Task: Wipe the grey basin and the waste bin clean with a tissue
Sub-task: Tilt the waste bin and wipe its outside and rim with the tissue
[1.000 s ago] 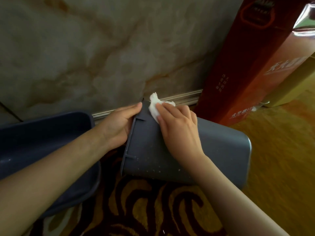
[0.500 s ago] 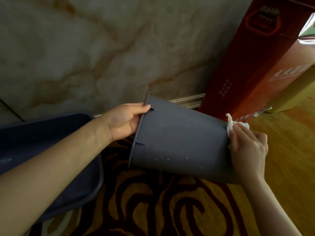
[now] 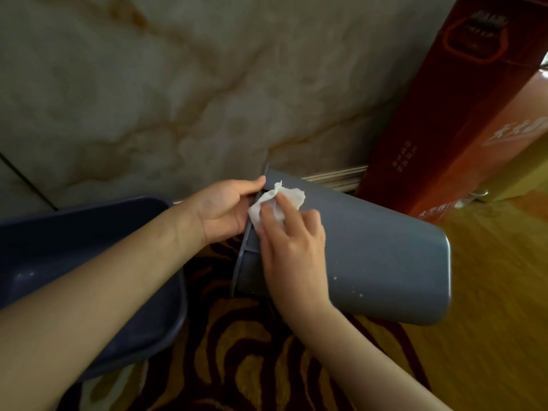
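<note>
A home, at floor level: a marble-patterned wall meets a moulded skirting board, a brown-and-gold swirl rug lies on the glossy floor, and a tall red gift carton leans against the wall.

— How many things are there?
— One waste bin, one basin, one tissue.
— Hands?
— Two: left hand, right hand. One red box too.

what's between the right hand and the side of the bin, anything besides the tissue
Nothing visible besides it. The right hand presses the tissue flat against the bin near its rim. The left hand holds that rim from the other side and does not block the wiping path along the bin's wall.
</note>
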